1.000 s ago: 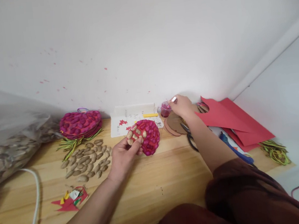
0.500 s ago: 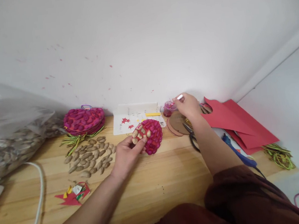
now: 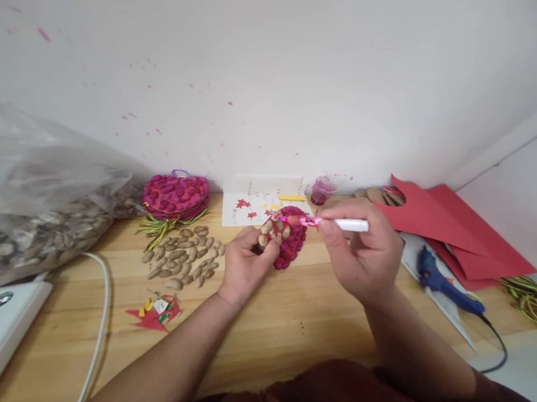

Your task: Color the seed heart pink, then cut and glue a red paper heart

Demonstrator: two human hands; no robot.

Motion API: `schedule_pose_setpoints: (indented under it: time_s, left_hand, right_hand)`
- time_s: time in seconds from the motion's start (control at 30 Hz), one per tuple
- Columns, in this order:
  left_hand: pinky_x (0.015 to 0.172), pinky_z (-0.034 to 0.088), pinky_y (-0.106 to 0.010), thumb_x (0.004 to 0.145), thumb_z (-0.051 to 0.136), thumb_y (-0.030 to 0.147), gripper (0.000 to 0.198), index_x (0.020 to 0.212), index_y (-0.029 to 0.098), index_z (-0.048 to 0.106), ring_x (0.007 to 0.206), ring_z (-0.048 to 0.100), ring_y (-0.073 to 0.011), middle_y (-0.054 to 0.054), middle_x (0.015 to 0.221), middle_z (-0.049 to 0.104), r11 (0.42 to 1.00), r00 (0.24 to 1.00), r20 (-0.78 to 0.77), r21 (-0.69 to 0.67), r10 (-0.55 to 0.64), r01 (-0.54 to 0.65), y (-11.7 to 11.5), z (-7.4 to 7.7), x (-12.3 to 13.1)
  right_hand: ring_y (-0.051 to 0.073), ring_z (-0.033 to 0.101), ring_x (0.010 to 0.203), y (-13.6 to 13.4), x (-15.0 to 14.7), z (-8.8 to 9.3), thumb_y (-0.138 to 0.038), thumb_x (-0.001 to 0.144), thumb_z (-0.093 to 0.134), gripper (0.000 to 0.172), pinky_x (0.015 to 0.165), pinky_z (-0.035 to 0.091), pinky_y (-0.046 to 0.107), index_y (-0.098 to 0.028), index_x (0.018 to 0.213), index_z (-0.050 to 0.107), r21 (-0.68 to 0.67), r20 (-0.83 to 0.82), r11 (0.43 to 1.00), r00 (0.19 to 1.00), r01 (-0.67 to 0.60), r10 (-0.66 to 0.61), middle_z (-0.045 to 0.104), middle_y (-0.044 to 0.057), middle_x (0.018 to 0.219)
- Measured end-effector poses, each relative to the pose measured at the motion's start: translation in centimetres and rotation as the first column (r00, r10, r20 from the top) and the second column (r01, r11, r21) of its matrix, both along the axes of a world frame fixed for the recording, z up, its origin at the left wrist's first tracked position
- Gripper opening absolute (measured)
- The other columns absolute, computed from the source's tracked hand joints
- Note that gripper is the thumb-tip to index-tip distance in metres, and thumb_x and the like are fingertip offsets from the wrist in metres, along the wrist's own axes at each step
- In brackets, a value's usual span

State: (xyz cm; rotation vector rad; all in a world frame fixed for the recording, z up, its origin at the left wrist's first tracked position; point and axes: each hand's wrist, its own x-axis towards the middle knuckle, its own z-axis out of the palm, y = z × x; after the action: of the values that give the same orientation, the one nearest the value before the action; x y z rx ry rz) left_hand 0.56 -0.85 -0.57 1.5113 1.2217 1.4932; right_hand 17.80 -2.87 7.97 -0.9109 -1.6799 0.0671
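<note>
My left hand (image 3: 249, 260) grips the near left edge of a round disc (image 3: 294, 243) covered in peanuts. Most of its peanuts are painted magenta; those by my thumb are bare tan on a red base. My right hand (image 3: 366, 247) pinches a white-handled paintbrush (image 3: 350, 224) stained pink toward its tip. The tip meets the disc near the bare peanuts; whether it touches them I cannot tell. Behind my right hand stands a small clear cup (image 3: 322, 189) of magenta paint. Loose peanuts (image 3: 185, 257) lie spread left of my left hand.
Finished-looking magenta peanut discs (image 3: 176, 196) lean on the wall at left, beside a plastic bag (image 3: 54, 208) of peanuts. A white sheet (image 3: 233, 213) carries red cutouts. Red paper (image 3: 468, 229), a blue glue gun (image 3: 445, 283) and green-yellow strands (image 3: 533, 302) sit at right. Paper scraps (image 3: 155, 313) lie near left.
My right hand has brought the brush from the paint cup leftward and nearer to the disc. My left hand still holds the disc. The camera view has shifted a little.
</note>
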Motion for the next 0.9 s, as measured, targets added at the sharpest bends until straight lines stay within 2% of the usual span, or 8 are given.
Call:
schedule_pose_setpoints:
  time_s: [0.1, 0.27, 0.53, 0.9]
  left_hand:
    - [0.059, 0.036, -0.029, 0.086, 0.070, 0.033, 0.043, 0.057, 0.022, 0.040, 0.059, 0.042, -0.0136, 0.003, 0.060, 0.043, 0.999, 1.000, -0.018, 0.041, 0.000, 0.001, -0.2, 0.2, 0.1]
    - [0.060, 0.035, -0.029, 0.086, 0.068, 0.030, 0.042, 0.058, 0.022, 0.038, 0.060, 0.043, -0.0136, 0.003, 0.060, 0.042, 0.998, 0.999, -0.055, 0.067, -0.002, 0.006, -0.2, 0.2, 0.1]
    - [0.060, 0.035, -0.029, 0.086, 0.067, 0.029, 0.040, 0.057, 0.022, 0.040, 0.059, 0.043, -0.0135, 0.003, 0.059, 0.042, 0.997, 0.996, -0.092, 0.076, -0.001, 0.008, -0.2, 0.2, 0.1]
    - [0.061, 0.036, -0.029, 0.084, 0.067, 0.033, 0.042, 0.057, 0.022, 0.037, 0.059, 0.043, -0.0133, 0.003, 0.059, 0.043, 1.000, 0.998, -0.055, 0.023, -0.007, 0.008, -0.3, 0.4, 0.1]
  right_hand:
    - [0.024, 0.069, 0.086, -0.1, -0.2, -0.8, -0.018, 0.089, 0.070, 0.019, 0.082, 0.057, 0.048, -0.029, 0.104, 0.069, 0.062, 0.092, 0.998, 0.996, -0.004, -0.002, 0.073, 0.004, 0.091]
    - [0.024, 0.068, 0.087, 0.2, 0.1, -1.3, -0.017, 0.087, 0.072, 0.022, 0.080, 0.056, 0.045, -0.029, 0.105, 0.069, 0.121, 0.199, 0.991, 0.978, 0.047, -0.071, 0.073, 0.002, 0.088]
    - [0.023, 0.068, 0.085, 0.5, 0.1, -1.6, -0.017, 0.088, 0.071, 0.020, 0.081, 0.055, 0.043, -0.028, 0.104, 0.068, 0.142, 0.249, 0.989, 0.965, 0.044, -0.079, 0.074, 0.002, 0.088]
    - [0.023, 0.068, 0.085, 0.5, 0.2, -1.5, -0.017, 0.088, 0.071, 0.018, 0.080, 0.054, 0.044, -0.028, 0.102, 0.067, 0.117, 0.266, 0.992, 0.961, 0.043, -0.073, 0.073, 0.002, 0.087]
